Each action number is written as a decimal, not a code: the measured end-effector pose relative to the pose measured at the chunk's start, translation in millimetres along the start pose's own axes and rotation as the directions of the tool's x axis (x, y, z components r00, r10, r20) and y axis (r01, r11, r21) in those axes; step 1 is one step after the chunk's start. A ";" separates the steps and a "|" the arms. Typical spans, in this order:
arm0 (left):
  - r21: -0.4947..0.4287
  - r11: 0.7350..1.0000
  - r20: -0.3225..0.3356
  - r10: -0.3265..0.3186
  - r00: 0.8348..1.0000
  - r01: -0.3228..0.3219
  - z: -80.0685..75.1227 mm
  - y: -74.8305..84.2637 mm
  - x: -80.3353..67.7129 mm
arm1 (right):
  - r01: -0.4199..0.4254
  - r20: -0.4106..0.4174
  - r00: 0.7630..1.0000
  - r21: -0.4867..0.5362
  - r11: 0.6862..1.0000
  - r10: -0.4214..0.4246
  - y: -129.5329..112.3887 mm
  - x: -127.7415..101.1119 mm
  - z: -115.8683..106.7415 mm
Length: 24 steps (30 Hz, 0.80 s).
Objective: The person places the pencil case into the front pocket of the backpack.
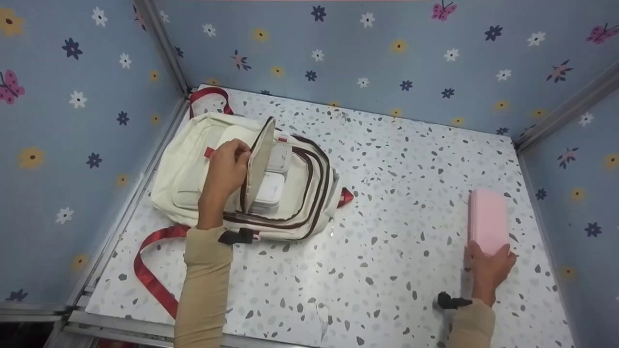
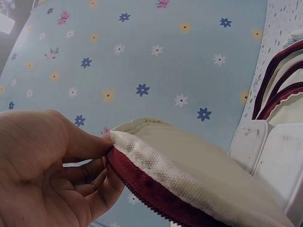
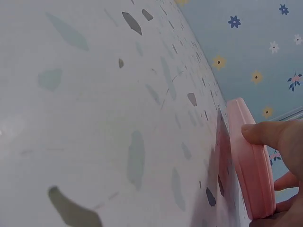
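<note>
A cream backpack (image 1: 188, 145) with dark red zippers lies on the speckled table, its front pocket unzipped. My left hand (image 1: 226, 166) pinches the edge of the pocket flap (image 2: 184, 165) between thumb and fingers and holds it raised. Inside the pocket sit two white cases (image 1: 269, 188), side by side. At the table's right side my right hand (image 1: 491, 270) grips the near end of a pink oblong case (image 1: 489, 217). In the right wrist view the thumb lies along one edge of the pink case (image 3: 251, 165), with fingers on the other side.
Red straps (image 1: 154, 280) of the backpack trail on the table (image 1: 387, 217) at the left. Blue flowered panels (image 1: 358, 53) wall in the back and both sides. A red tab (image 1: 345, 197) sticks out beyond the backpack's right end.
</note>
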<state>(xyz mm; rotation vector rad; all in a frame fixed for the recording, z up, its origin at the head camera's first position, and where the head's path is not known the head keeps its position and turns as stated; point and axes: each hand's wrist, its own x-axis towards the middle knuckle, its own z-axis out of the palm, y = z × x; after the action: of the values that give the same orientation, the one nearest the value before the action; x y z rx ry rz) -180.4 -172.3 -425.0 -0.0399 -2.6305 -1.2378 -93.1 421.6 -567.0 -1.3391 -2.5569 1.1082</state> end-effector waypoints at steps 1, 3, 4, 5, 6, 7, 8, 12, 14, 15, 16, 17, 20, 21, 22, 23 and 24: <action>0.000 1.000 -0.001 0.000 1.000 0.000 0.2 -0.2 0.1 | 0.005 0.003 1.000 0.002 1.000 -0.005 -0.7 -1.4 -0.3; 0.000 1.000 -0.004 -0.001 1.000 0.001 0.4 -0.4 0.4 | 0.017 0.006 1.000 0.008 1.000 -0.017 -2.6 -4.2 -0.6; 0.000 1.000 -0.004 -0.003 1.000 0.003 0.5 -0.2 0.4 | 0.027 0.003 1.000 0.010 1.000 -0.027 -3.7 -5.7 -0.5; 0.000 1.000 -0.003 -0.003 1.000 0.003 0.4 0.0 0.3 | 0.036 0.001 0.999 0.012 0.999 -0.036 -5.0 -7.4 -0.5; -0.003 1.000 -0.002 -0.004 1.000 0.004 0.3 0.3 0.3 | 0.045 0.000 0.999 0.011 0.999 -0.045 -6.4 -8.8 -0.4; -0.004 1.000 -0.001 -0.007 1.000 0.007 0.1 0.7 0.2 | 0.049 0.001 0.999 0.012 0.999 -0.049 -8.0 -10.1 -0.1; -0.006 1.000 0.001 -0.008 1.000 0.008 0.0 1.3 0.1 | 0.056 -0.001 0.998 0.016 0.998 -0.056 -9.9 -11.5 0.2; -0.006 1.000 0.003 -0.012 1.000 0.012 -0.6 2.6 -0.3 | 0.100 -0.005 0.995 0.021 0.995 -0.100 -18.3 -16.0 2.5; -0.008 1.000 0.003 -0.012 1.000 0.012 -0.7 2.7 -0.4 | 0.132 -0.014 0.991 0.021 0.991 -0.132 -21.9 -18.0 3.9; -0.008 1.000 0.002 -0.010 1.000 0.010 -0.7 2.6 -0.6 | 0.149 -0.020 0.989 0.021 0.989 -0.149 -23.2 -19.2 5.0; -0.010 1.000 0.001 -0.009 1.000 0.009 -0.7 2.5 -0.6 | 0.168 -0.027 0.986 0.021 0.986 -0.167 -24.7 -20.6 5.8; -0.013 1.000 0.001 -0.007 1.000 0.007 -0.8 2.5 -0.7 | 0.188 -0.036 0.982 0.025 0.982 -0.187 -26.0 -22.2 6.4; -0.018 1.000 0.000 0.002 1.000 -0.002 -0.7 2.3 -1.0 | 0.227 -0.045 0.973 0.038 0.973 -0.225 -30.2 -26.3 7.3; -0.019 1.000 -0.001 0.004 1.000 -0.004 -0.7 2.3 -1.1 | 0.235 -0.043 0.972 0.043 0.971 -0.233 -31.5 -27.9 7.4; -0.021 1.000 -0.002 0.006 1.000 -0.006 -0.6 2.2 -1.1 | 0.242 -0.041 0.970 0.043 0.969 -0.240 -32.9 -28.9 7.3; -0.021 1.000 -0.001 0.007 1.000 -0.007 -0.5 2.3 -1.1 | 0.247 -0.037 0.969 0.044 0.968 -0.245 -34.3 -30.0 7.2; -0.019 1.000 -0.001 0.008 1.000 -0.008 -0.4 2.4 -1.0 | 0.249 -0.034 0.968 0.044 0.967 -0.248 -35.6 -30.5 7.2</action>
<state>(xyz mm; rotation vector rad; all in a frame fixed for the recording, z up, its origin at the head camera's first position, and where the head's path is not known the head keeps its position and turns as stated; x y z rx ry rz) -179.1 -171.0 -423.2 -0.0535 -2.6156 -1.2600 -101.4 382.0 -542.2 -0.9813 -2.5701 1.0865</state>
